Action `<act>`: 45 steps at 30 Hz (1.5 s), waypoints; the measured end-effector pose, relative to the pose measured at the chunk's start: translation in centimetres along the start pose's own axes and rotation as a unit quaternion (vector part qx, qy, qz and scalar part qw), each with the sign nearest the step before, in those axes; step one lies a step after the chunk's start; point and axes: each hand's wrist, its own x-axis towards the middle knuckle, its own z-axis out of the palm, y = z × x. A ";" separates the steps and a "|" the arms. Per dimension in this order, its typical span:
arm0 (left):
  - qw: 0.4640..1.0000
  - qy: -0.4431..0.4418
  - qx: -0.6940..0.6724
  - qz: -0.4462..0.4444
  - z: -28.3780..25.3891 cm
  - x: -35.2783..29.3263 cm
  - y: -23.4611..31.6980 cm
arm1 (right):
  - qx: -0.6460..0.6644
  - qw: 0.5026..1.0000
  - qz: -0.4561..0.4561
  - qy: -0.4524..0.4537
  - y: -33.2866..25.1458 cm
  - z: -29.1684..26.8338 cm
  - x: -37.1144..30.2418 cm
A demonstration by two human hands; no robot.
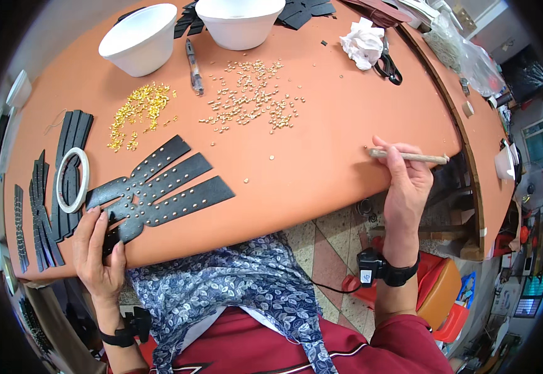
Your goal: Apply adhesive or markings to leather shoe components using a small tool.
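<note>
A black studded leather piece (172, 181), cut into several strips fanning right, lies at the table's left front. My left hand (101, 255) grips its near left end, fingers on top and the thumb by the edge. Pinched between the thumb and fingers of my right hand (405, 174) is a slim, pale, pen-like stick (415, 156), held nearly level above the table's right front. A tiny stud (365, 148) shows at its left tip; whether it is attached I cannot tell. Loose studs (253, 96) are scattered mid-table, beside a pile of brighter gold rivet parts (137, 112).
White bowls (240, 25) and a marker pen (194, 67) stand or lie at the back. Crumpled tissue (363, 43) and scissors (389, 67) lie back right. A tape roll (73, 179) rests on stacked black strips (66, 218) at left. The orange tabletop (321, 181) curves toward me.
</note>
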 end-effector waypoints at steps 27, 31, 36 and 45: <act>0.999 0.041 -0.005 0.021 0.4 0.1 0.0 | -0.158 0.987 -0.022 -0.018 0.8 0.3 1.5; 0.999 0.049 -0.008 0.015 0.5 0.0 0.2 | -0.169 0.985 -0.024 -0.017 0.9 0.6 1.5; 0.998 0.057 -0.010 0.020 0.6 0.1 0.2 | -0.226 0.974 -0.028 -0.011 0.8 1.0 1.7; 0.996 0.081 -0.015 0.024 0.7 0.2 0.4 | -0.410 0.906 -0.075 -0.069 0.3 0.9 3.1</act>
